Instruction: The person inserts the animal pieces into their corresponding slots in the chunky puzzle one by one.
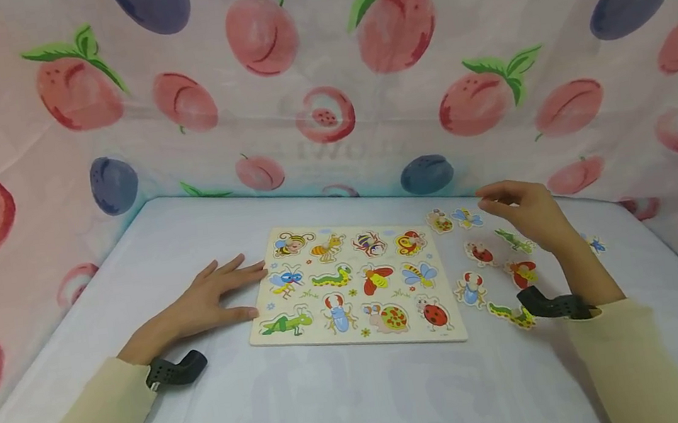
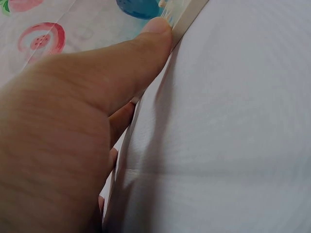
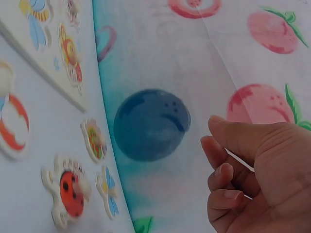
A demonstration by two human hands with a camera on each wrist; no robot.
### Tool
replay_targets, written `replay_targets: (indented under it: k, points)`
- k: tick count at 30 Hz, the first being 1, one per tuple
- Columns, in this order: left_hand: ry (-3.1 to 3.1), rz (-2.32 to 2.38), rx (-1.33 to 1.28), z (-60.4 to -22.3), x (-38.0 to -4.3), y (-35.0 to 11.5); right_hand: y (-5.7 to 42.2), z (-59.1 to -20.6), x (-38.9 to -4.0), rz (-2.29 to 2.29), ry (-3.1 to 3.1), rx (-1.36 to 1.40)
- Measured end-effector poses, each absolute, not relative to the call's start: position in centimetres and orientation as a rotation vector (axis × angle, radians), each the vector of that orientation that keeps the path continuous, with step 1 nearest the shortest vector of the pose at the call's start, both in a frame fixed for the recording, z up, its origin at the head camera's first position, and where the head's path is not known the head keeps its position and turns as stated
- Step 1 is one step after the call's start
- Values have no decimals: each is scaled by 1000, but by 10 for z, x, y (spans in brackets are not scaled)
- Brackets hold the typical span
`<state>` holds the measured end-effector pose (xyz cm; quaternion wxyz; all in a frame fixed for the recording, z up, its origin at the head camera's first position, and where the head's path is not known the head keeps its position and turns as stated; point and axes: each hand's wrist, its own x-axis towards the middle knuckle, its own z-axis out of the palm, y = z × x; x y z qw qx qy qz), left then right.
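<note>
A wooden insect puzzle board (image 1: pixel 363 343) lies flat on the table. At its left edge rests my left hand (image 1: pixel 212 299), fingers spread; the left wrist view has the thumb (image 2: pixel 155 36) touching the board's edge. My right hand (image 1: pixel 525 212) is raised over the loose pieces at the right, its fingers loosely bent, with nothing visible between them. Around it lie a snail piece (image 1: pixel 439 221), a winged insect piece (image 1: pixel 467 218), a ladybug piece (image 3: pixel 72 193), a grasshopper piece (image 1: pixel 513 241), a red-winged bug piece (image 1: pixel 522 274), a stag beetle piece (image 1: pixel 471 290) and a caterpillar piece (image 1: pixel 510 315).
A small blue insect piece (image 1: pixel 595 244) lies farther right, past the right forearm. The white-covered table (image 1: pixel 275 413) meets a fruit-patterned cloth (image 1: pixel 368 136) at the back and sides. Each wrist wears a black strap device (image 1: pixel 176 370).
</note>
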<state>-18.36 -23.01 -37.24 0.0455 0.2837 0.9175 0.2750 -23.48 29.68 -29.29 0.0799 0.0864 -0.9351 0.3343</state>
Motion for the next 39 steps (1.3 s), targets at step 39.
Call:
replay_targets:
  k: [39]
  points:
    - [2796,829,838,-372,-183,-230,443,-361,-217,790,-2809,-434]
